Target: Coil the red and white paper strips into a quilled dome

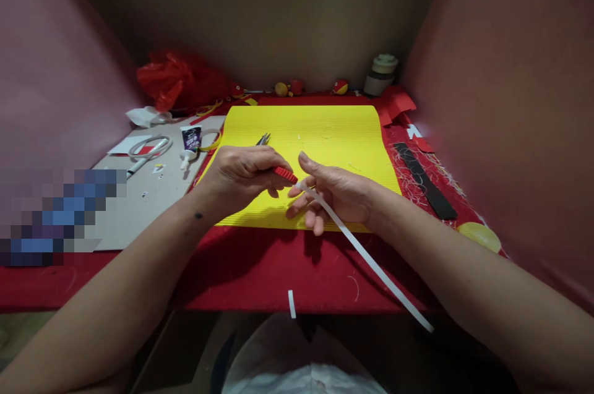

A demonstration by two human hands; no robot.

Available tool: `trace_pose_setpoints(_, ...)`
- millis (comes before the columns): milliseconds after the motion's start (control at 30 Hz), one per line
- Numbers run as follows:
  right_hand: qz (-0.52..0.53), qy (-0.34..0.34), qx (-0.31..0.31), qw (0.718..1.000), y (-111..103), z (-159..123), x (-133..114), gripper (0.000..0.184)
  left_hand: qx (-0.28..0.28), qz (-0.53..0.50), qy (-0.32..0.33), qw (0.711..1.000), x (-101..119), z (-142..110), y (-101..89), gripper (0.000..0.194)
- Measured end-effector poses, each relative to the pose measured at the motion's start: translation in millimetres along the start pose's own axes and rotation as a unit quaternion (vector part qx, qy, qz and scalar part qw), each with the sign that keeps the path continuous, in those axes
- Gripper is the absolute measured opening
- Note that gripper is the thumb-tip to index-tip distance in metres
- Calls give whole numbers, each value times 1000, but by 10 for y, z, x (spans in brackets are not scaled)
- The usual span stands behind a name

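Note:
My left hand (pixel 241 174) is closed around a tool with a red ribbed handle (pixel 284 175), held over the yellow corrugated sheet (pixel 325 134). A long white paper strip (pixel 366 255) starts at the tool's tip and trails down to the right, past the table edge. My right hand (pixel 331 193) sits right beside the tip, thumb raised and fingers curled under the strip's upper end. Small metal scissors (pixel 263 139) lie on the yellow sheet just beyond my left hand.
A grey board (pixel 139 202) at left carries a glue tube (pixel 190 141) and a white loop. Red plastic (pixel 179 81), small red and yellow balls and a jar (pixel 380 74) line the back. A black strip (pixel 424 180) lies at right. Walls close in on both sides.

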State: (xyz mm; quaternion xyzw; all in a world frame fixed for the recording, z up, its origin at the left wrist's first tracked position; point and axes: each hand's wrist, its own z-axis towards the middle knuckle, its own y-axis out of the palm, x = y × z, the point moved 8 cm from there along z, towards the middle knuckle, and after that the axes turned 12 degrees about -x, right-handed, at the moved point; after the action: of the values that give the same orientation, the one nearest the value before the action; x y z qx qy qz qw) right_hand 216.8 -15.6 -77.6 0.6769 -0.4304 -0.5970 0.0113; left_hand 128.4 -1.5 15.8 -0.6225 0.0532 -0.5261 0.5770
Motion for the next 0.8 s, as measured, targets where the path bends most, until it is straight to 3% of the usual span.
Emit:
trace_pose_setpoints(100,12,31,-4,999,-41,-27,43,50,11,-4,-12,1000,-20,-13,-41,11)
trace_pose_setpoints(300,-11,16,28,999,-120,-50,5,4,20,-4,-13,1000,-39,-31,-79,12)
trace_pose_setpoints(467,-61,-17,90,994,-154,-62,-83,15,22,12,-21,999,-62,-26,-88,13)
trace_pose_setpoints(800,-128,-79,84,985,-110,-81,-160,14,29,7,-22,999,-106,-27,-103,10)
